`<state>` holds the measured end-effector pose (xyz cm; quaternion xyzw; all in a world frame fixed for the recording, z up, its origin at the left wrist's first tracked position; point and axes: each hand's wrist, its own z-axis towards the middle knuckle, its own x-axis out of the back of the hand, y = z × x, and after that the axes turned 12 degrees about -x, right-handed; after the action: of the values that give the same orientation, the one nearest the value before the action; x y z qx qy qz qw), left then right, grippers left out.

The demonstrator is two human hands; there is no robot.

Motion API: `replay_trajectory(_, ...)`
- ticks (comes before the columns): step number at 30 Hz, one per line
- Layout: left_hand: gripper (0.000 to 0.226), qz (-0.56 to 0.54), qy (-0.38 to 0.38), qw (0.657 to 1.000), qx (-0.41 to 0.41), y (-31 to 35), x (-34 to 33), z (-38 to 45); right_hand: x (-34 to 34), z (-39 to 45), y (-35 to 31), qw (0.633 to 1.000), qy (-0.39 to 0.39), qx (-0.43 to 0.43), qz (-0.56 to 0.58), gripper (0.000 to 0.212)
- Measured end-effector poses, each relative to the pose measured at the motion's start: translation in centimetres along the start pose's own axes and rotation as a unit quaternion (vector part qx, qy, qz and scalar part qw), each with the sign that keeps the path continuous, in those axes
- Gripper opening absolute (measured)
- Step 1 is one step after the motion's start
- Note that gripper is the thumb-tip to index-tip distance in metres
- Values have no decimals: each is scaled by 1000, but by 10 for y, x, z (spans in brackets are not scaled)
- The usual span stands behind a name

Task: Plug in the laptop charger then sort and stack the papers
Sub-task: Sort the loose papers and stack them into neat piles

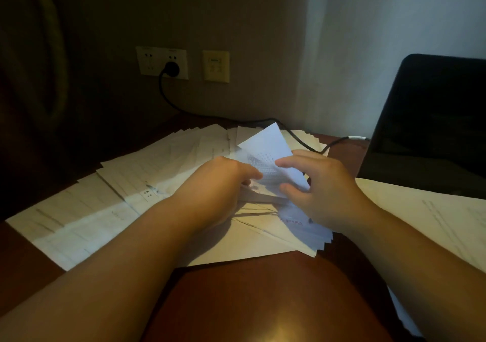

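Note:
Many printed sheets [86, 218] lie fanned across the brown table [249, 302]. At the middle, my left hand [221, 184] and my right hand [320, 186] both pinch a small white sheet [268, 152] whose far corner stands tilted up above the pile. My right hand also rests on a thin bundle of white papers [302, 228]. The black charger plug [171, 68] sits in the wall socket [162, 62], and its cable [297, 136] runs over the papers to the laptop [431, 115] at the right.
A beige wall panel [215, 66] is mounted right of the socket. More sheets [436, 215] lie in front of the laptop at the right. A dark curtain [34, 78] hangs at the left. A pale wall rises behind the laptop.

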<state>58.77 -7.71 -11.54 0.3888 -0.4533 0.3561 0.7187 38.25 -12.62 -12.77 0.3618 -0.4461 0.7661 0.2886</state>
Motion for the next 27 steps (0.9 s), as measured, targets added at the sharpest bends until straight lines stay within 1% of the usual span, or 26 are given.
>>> replay_trajectory(2, 40, 1, 52, 999, -3, -1, -3, 3, 1, -1, -1, 999, -18, 30, 0, 47)
replay_trajectory(4, 33, 6, 142, 990, -13, -2, -6, 6, 2, -2, -3, 997, -52, 63, -2, 53)
replay_trajectory(6, 27, 32, 217, 976, -20, -1, -7, 8, 3, -4, -6, 994, -82, 74, -7, 55)
replay_trajectory(7, 28, 39, 229, 973, -7, 0, -7, 8, 3, -4, -7, 994, -80, 70, -10, 54)
replay_trajectory(9, 32, 20, 242, 970, 26, 1, -9, 8, 3, -5, -8, 997, -49, 54, -18, 51)
replay_trajectory(11, 45, 3, 252, 967, 49, 0, -10, 8, 3, -6, -8, 999, -16, 38, -24, 51)
replay_trajectory(14, 66, -6, 220, 971, 95, -1, -12, 9, 4, -5, -8, 1000, 11, 9, 3, 62)
replay_trajectory(16, 68, -12, 173, 979, 109, -1, -15, 9, 4, -4, -9, 999, 43, 5, 17, 69)
replay_trajectory(18, 64, -10, 112, 988, 105, 2, -17, 7, 3, -4, -9, 998, 58, 5, 23, 69)
replay_trajectory(20, 62, 18, 56, 993, 98, 6, -21, 7, 3, -3, -8, 997, 67, 6, 23, 60)
replay_trajectory(22, 61, 30, 19, 994, 101, 8, -22, 8, 1, -2, -6, 996, 84, 14, 3, 44)
replay_trajectory(24, 57, 25, 5, 994, 106, 7, -20, 9, 0, -2, -4, 996, 91, 5, -13, 33)
replay_trajectory(27, 49, 27, 0, 994, 108, 7, -18, 10, 2, -2, -5, 996, 86, -8, -12, 32)
